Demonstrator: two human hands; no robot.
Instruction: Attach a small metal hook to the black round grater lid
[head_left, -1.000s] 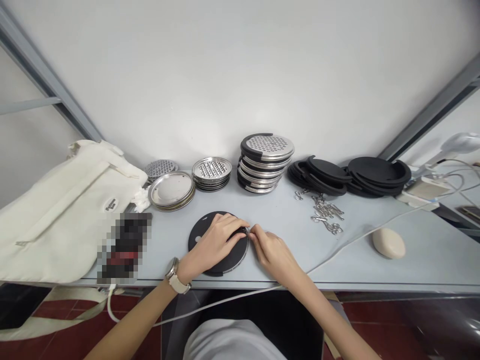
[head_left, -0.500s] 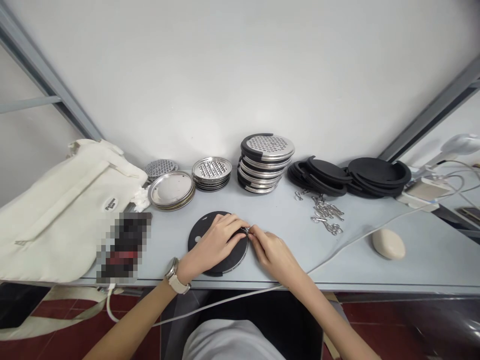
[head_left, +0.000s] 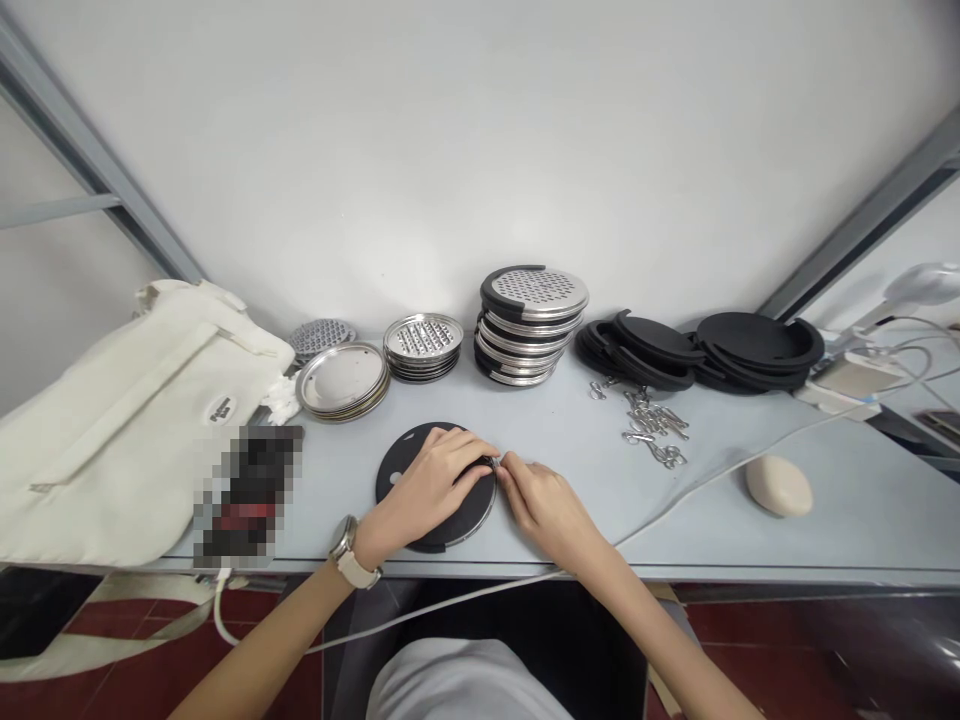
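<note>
A round black disc (head_left: 394, 462) with a thin metal rim lies near the table's front edge. My left hand (head_left: 439, 475) lies over it, with thumb and fingers closed at its right edge. A watch is on the left wrist. Opposite, my right hand (head_left: 541, 500) pinches a small shiny metal piece (head_left: 495, 462) at the disc's rim. Fingertips cover most of this piece, so its exact shape is hidden. Similar-looking small metal clasps (head_left: 652, 425) lie loose in a pile to the right.
Behind my hands stand a tall stack of black-edged grater discs (head_left: 534, 290), bare grater discs (head_left: 422, 338) and plain metal discs (head_left: 343, 378). Black round covers (head_left: 757, 345) sit back right. A cream bag (head_left: 112, 430), a white cable (head_left: 675, 505) and a beige rounded object (head_left: 780, 487) are nearby.
</note>
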